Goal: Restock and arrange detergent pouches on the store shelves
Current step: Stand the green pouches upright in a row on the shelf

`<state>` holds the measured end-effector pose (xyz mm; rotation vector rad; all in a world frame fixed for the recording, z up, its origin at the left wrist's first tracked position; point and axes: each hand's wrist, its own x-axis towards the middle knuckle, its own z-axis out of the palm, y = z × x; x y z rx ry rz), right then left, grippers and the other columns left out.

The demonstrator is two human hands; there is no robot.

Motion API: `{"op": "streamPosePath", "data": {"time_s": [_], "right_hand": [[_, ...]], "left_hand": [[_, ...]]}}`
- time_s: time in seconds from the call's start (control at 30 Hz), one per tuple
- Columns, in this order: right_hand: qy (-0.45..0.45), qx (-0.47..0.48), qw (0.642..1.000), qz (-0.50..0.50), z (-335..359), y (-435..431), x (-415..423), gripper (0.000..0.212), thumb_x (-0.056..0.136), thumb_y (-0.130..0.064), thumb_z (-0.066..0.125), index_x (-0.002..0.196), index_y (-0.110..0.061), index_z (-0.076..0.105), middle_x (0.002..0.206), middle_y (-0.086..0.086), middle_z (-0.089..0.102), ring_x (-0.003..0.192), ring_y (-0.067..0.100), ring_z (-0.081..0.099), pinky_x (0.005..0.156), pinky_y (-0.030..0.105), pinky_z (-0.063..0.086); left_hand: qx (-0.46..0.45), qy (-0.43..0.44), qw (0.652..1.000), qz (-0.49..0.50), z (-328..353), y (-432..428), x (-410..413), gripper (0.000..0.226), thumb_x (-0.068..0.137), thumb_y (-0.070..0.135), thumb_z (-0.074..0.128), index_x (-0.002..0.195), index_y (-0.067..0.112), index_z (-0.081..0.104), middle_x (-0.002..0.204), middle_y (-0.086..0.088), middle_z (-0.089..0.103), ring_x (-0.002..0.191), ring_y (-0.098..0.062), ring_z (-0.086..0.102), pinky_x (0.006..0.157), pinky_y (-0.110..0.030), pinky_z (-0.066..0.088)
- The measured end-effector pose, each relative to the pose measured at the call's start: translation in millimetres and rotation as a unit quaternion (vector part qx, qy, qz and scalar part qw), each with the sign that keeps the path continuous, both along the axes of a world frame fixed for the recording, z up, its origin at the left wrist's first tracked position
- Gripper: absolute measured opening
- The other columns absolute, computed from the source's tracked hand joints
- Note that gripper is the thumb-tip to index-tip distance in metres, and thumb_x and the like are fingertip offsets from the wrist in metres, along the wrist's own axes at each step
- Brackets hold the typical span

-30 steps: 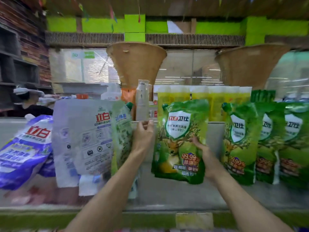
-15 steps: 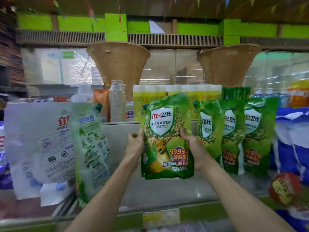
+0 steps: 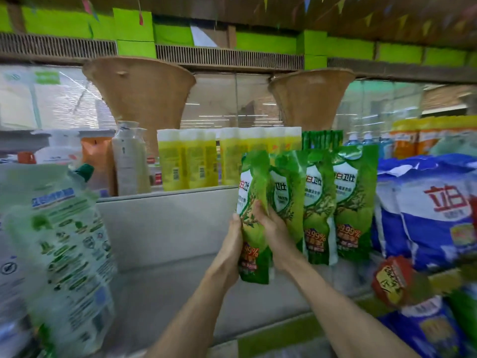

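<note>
A green detergent pouch stands upright between both my hands at the left end of a row of matching green pouches on the grey shelf. My left hand grips its left edge. My right hand wraps its front and right side, pressed against the neighbouring green pouch. The held pouch is turned partly edge-on, touching that neighbour.
Pale green-and-white pouches lean at the left. Blue bags stand right of the green row, with a red tag below. Yellow bottles and a cream bottle stand behind the shelf's back wall. Bare shelf floor lies between the left pouches and my hands.
Both hands carried the green pouch rightward and turned it edge-on against the row of green pouches. My left hand moved from the pale pouches onto this pouch. The view shifted right.
</note>
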<state>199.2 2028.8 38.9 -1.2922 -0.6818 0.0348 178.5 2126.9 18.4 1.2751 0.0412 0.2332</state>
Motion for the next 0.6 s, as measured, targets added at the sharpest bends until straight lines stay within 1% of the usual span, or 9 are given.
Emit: {"op": "streamPosePath", "data": {"time_s": [0.07,0.13,0.2,0.27,0.3,0.37,0.43,0.53,0.6], "right_hand": [[-0.010,-0.009,1.000,-0.004,0,3,2,0.038,0.081,-0.066,0.060,0.116,-0.053,0.063,0.121,-0.022,0.069,0.116,0.000,0.063,0.107,0.035,0.045],[-0.018,-0.013,1.000,-0.004,0,4,3,0.029,0.085,-0.062,0.058,0.114,-0.058,0.061,0.124,-0.024,0.066,0.118,-0.001,0.060,0.106,0.032,0.044],[-0.033,-0.011,0.999,-0.001,0,3,3,0.024,0.090,-0.056,0.057,0.113,-0.061,0.059,0.120,-0.032,0.064,0.115,-0.009,0.059,0.099,0.021,0.046],[-0.068,-0.006,0.997,-0.029,0,2,-1,0.032,0.092,-0.050,0.058,0.122,-0.059,0.054,0.114,-0.045,0.059,0.107,-0.023,0.054,0.086,0.003,0.044],[-0.089,0.006,0.994,-0.069,-2,1,-4,0.041,0.092,-0.048,0.061,0.131,-0.049,0.051,0.119,-0.042,0.058,0.109,-0.023,0.053,0.085,0.000,0.042],[-0.124,0.061,0.977,-0.164,3,2,-13,0.048,0.090,-0.040,0.068,0.134,-0.027,0.051,0.127,-0.015,0.062,0.114,-0.004,0.058,0.093,0.012,0.046],[-0.168,0.119,0.952,-0.229,19,5,-27,0.038,0.091,-0.036,0.068,0.123,-0.020,0.055,0.116,0.002,0.063,0.106,0.013,0.061,0.091,0.026,0.051],[-0.210,0.197,0.922,-0.258,53,17,-48,0.028,0.095,-0.033,0.061,0.112,-0.012,0.054,0.103,0.012,0.058,0.094,0.027,0.057,0.085,0.040,0.051],[-0.232,0.230,0.911,-0.252,68,29,-60,0.021,0.096,-0.025,0.058,0.106,-0.007,0.054,0.097,0.012,0.055,0.090,0.027,0.055,0.084,0.041,0.049]], "left_hand": [[-0.022,-0.001,1.000,-0.010,-1,2,6,0.049,0.100,0.060,0.025,0.117,0.036,0.064,0.098,0.001,0.079,0.090,-0.016,0.076,0.062,-0.027,0.061],[-0.010,-0.008,1.000,-0.011,-3,5,11,0.049,0.100,0.061,0.024,0.111,0.037,0.066,0.098,-0.001,0.079,0.088,-0.018,0.076,0.060,-0.028,0.060],[0.017,-0.004,1.000,-0.005,-1,5,11,0.048,0.100,0.061,0.023,0.106,0.040,0.067,0.095,0.001,0.080,0.086,-0.016,0.077,0.059,-0.027,0.060],[0.044,0.002,0.999,0.015,1,4,6,0.046,0.102,0.057,0.023,0.110,0.040,0.065,0.096,0.004,0.079,0.088,-0.013,0.076,0.064,-0.027,0.060],[0.092,0.001,0.995,0.044,4,3,4,0.044,0.102,0.055,0.025,0.117,0.036,0.062,0.105,0.001,0.077,0.095,-0.015,0.074,0.073,-0.030,0.061],[0.216,0.001,0.966,0.145,13,8,-3,0.044,0.102,0.046,0.036,0.131,0.019,0.056,0.127,-0.009,0.064,0.114,-0.021,0.063,0.097,-0.039,0.053],[0.295,-0.049,0.922,0.246,27,17,-13,0.039,0.100,0.030,0.048,0.132,0.009,0.055,0.129,-0.012,0.059,0.115,-0.022,0.059,0.099,-0.038,0.050],[0.313,-0.176,0.882,0.305,61,36,-43,0.015,0.100,0.013,0.049,0.108,0.013,0.061,0.096,-0.003,0.067,0.086,-0.022,0.068,0.068,-0.023,0.053],[0.317,-0.236,0.854,0.337,83,50,-67,0.017,0.099,0.009,0.048,0.097,0.021,0.060,0.078,0.003,0.065,0.069,-0.018,0.065,0.053,-0.014,0.047]]}}
